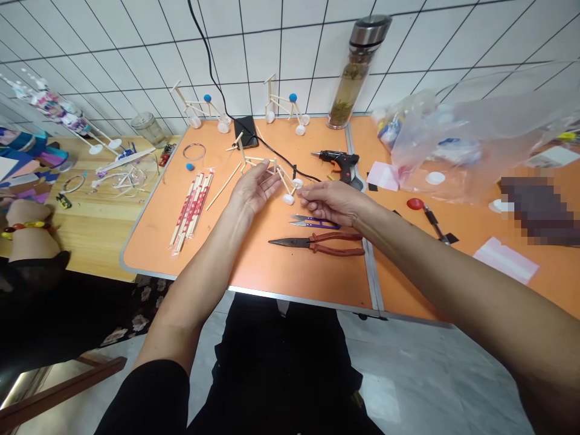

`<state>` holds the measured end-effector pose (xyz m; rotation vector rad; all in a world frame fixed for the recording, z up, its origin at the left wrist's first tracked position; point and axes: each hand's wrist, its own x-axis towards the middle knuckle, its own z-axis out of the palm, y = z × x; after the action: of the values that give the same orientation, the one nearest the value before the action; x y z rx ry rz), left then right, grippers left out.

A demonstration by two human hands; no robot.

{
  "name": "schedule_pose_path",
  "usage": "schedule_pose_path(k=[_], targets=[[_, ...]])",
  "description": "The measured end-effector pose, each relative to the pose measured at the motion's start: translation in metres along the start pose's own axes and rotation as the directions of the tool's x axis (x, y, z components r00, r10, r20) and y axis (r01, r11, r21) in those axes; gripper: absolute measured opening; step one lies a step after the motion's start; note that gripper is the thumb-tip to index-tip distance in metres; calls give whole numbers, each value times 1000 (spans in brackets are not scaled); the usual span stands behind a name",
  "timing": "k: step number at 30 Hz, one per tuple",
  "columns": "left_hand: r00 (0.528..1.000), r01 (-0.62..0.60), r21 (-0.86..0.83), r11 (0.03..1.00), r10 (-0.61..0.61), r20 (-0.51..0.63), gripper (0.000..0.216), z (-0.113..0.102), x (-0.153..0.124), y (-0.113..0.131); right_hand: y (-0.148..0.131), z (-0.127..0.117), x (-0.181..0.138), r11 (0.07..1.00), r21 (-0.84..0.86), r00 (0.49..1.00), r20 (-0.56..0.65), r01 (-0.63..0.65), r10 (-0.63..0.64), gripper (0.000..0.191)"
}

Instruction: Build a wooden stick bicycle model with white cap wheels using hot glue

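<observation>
My left hand (256, 186), palm up, has its thumb and fingers around a small tricycle-like frame of wooden sticks (254, 159). The frame carries white round wheels (288, 198) at its right end. My right hand (333, 202) has its fingers pinched together at the wheel (297, 183) on the same end; the fingertips partly cover it. Just below the right hand lie small thread snips (312, 222) with a blue handle. Nearer me are long-nose pliers (317, 243) with red handles. A black glue gun (339, 164) lies beyond the right hand.
Two similar stick tricycles with blue balls (207, 98) stand by the tiled wall, near a black phone (246, 132) and a tea bottle (353, 78). Wrapped chopsticks (192, 208) lie left. A black cable (267, 145) crosses the table. Plastic bags (457, 157) fill the right; another person's arm (29, 232) rests left.
</observation>
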<state>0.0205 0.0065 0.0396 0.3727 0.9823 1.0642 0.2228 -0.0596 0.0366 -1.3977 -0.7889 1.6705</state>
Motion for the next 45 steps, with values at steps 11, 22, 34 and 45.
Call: schedule_pose_path(k=[11,22,34,45], targets=[[999,-25,32,999,24,30,20,-3,2,-2,-9,2,32,336,-817,663,74,469,-745,29],[997,-31,37,999,28,74,18,-10,10,-5,-11,7,40,188,-832,663,256,521,-704,27],[999,-24,18,1000,23,43,21,-6,6,-7,-8,14,45,148,-856,661,261,496,-704,28],[998,-33,40,999,31,56,26,-7,9,-9,-6,14,50,170,-849,670,256,500,-697,30]])
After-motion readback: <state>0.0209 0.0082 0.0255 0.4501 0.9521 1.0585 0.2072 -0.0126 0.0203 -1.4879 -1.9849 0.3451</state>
